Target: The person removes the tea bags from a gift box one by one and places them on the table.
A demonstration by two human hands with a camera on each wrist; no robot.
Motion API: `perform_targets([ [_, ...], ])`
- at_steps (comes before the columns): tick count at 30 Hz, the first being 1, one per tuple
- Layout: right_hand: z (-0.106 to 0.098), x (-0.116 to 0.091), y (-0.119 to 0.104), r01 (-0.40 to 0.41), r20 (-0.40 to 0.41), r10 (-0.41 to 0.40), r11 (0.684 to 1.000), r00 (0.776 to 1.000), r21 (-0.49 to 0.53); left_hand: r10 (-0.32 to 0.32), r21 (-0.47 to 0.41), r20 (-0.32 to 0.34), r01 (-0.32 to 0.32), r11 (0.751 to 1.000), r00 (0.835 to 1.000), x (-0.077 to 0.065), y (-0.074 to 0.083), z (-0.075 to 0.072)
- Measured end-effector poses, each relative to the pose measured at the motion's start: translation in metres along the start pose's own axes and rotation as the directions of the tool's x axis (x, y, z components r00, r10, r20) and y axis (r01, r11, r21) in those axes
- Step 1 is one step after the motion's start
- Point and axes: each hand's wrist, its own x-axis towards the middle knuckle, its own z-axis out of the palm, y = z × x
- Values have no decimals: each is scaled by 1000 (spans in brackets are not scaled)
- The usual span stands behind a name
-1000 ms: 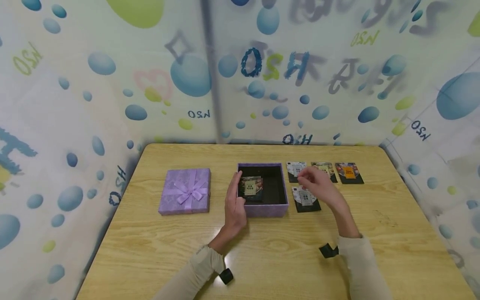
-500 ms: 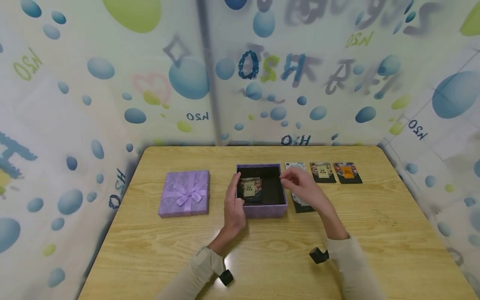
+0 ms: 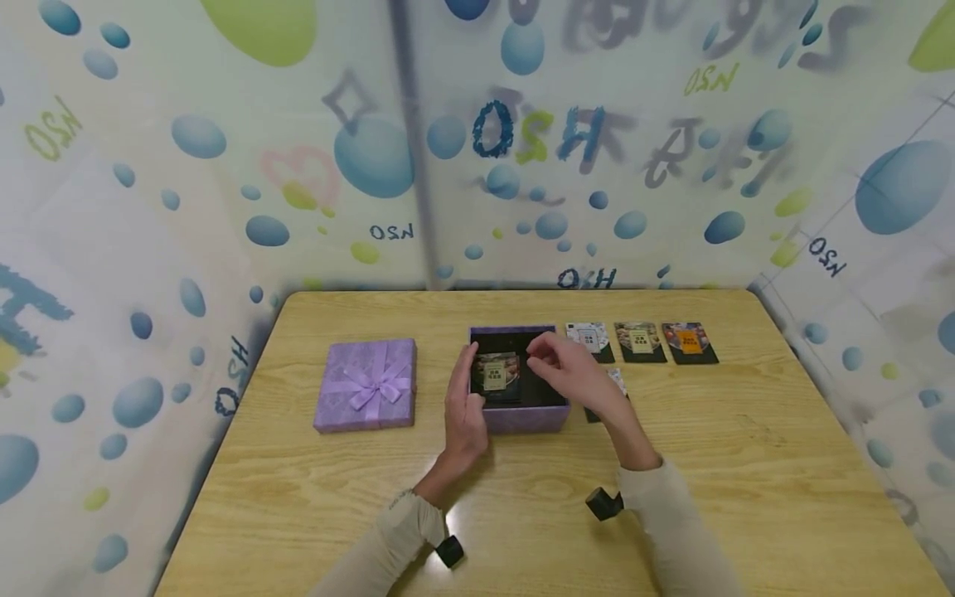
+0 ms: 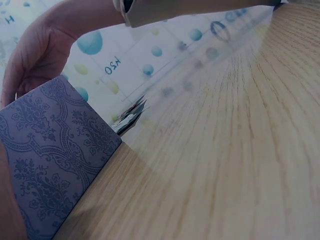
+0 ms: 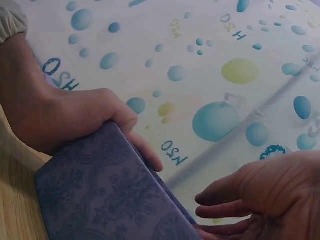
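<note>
A purple patterned box [image 3: 526,421] with a dark interior stands on the table in the head view. Inside it, on the left, lies a dark packet [image 3: 495,373] with a pale gold label. My left hand [image 3: 466,414] lies along the box's left side, fingers straight against the wall, thumb at the near corner. My right hand [image 3: 570,369] is over the right half of the box, fingers loosely bent. In the right wrist view, the right hand's fingers [image 5: 225,210] stand near the box rim with nothing visible between them and the thumb.
The purple lid [image 3: 366,385] with a ribbon bow lies to the left of the box. In a row at the back right are a white packet [image 3: 589,342], a gold-label packet [image 3: 639,342] and an orange-label packet [image 3: 690,342]. Another packet [image 3: 618,380] is partly hidden under the right hand.
My right hand has moved left from above the packets on the table to over the inside of the box. My left hand stays at the box's side.
</note>
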Motion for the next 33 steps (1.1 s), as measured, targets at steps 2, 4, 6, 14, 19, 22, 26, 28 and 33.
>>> perform_targets([
  [2, 6, 4, -2, -3, 48, 5, 999, 999, -34, 3, 7, -6, -3, 1000, 1000, 0, -1, 0],
  [4, 14, 9, -5, 1, 100, 7, 997, 995, -73, 1, 14, -9, -1, 1000, 1000, 0, -1, 1],
  [6, 21, 12, -8, 4, 157, 15, 993, 987, -118, 0, 18, -9, 0, 1000, 1000, 0, -1, 0],
  [14, 43, 24, -16, -5, 305, 80, 971, 949, -239, 8, 0, -1, -8, 1000, 1000, -1, 0, -1],
  [19, 48, 31, -12, -72, 266, 143, 963, 953, -260, 9, 20, -3, -9, 1000, 1000, 0, 0, -1],
  [22, 49, 33, -10, -114, 248, 180, 959, 952, -259, 14, 21, -4, -14, 1000, 1000, 0, 0, 0],
  [26, 49, 34, -8, -175, 221, 231, 954, 948, -244, 11, 10, -2, -11, 1000, 1000, 1, 0, 0],
  [28, 50, 34, -7, -201, 196, 248, 953, 949, -228, 5, 8, -2, -5, 1000, 1000, 2, 0, 0],
  [33, 52, 33, -6, -215, 160, 252, 952, 955, -216, 0, 5, -6, 0, 1000, 1000, 1, 0, 0],
])
